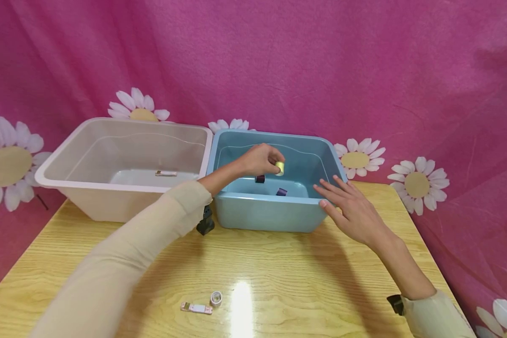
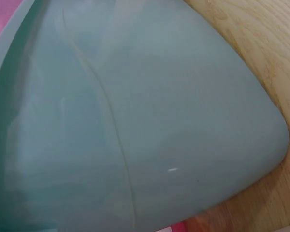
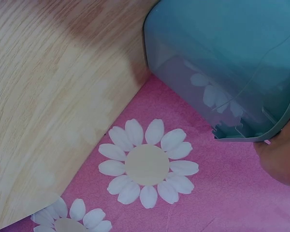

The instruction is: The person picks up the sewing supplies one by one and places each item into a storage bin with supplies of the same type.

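My left hand (image 1: 259,160) is over the blue tub (image 1: 270,216), pinching a small yellow cylinder (image 1: 280,168) that looks like a thread spool. Below it, inside the tub, lie a dark maroon spool (image 1: 259,179) and a purple spool (image 1: 281,192). At the tub's front right corner, my right hand (image 1: 355,213) has its fingers spread and straight, right at the rim. The right wrist view catches part of that right hand (image 3: 282,154) beside the tub's rim. In the left wrist view only the blue tub's wall (image 2: 193,106) shows, with the fingers out of frame.
A beige tub (image 1: 122,202) stands left of the blue one, with a small flat strip (image 1: 166,173) inside. Nearer me on the wooden table (image 1: 287,272) lie a white spool (image 1: 216,298) and a white and pink strip (image 1: 196,308). A pink flowered cloth (image 1: 279,70) hangs behind.
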{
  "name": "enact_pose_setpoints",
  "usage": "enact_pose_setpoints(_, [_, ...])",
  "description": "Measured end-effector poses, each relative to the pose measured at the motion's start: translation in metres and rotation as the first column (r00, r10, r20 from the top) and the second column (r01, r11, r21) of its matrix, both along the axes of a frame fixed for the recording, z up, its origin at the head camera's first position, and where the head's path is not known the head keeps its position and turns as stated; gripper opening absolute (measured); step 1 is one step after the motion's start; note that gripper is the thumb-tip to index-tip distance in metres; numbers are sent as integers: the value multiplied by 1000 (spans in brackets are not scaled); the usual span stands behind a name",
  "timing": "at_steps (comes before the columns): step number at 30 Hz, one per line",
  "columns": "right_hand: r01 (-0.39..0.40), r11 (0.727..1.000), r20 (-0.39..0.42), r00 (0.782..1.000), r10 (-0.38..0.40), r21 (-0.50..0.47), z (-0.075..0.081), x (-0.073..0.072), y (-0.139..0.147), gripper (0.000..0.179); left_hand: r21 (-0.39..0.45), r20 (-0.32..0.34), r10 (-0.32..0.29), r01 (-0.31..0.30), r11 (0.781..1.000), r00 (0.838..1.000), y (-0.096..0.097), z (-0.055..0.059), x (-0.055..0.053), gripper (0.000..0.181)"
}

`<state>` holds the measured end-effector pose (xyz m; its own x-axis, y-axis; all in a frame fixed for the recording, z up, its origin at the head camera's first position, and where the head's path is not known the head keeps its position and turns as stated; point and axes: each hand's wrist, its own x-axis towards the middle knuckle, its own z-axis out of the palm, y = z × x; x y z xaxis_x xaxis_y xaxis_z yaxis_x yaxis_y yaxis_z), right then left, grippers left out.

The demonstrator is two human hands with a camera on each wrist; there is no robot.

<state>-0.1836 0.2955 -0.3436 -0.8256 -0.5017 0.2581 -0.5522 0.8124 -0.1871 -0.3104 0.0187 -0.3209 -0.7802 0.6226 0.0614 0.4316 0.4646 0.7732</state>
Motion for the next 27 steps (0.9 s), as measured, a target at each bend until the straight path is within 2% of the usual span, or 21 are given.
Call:
enact_pose_setpoints(14, [2,1000,-3,1000,-2,-1,-1,-1,0,48,-65,-2,16,-16,998,1000,4,-2,-5,32])
enact_pose_setpoints(20, [1,1000,-6,1000,-1,0,-1,-1,0,47,-126,-2,23,-23,992,1000,4,-5,-8,31])
enact_pose_setpoints(27, [-3,1000,-12,1000,3,-1,-1,-1,0,47,-202,-3,-10,10,979,1000,4,-8,-9,29])
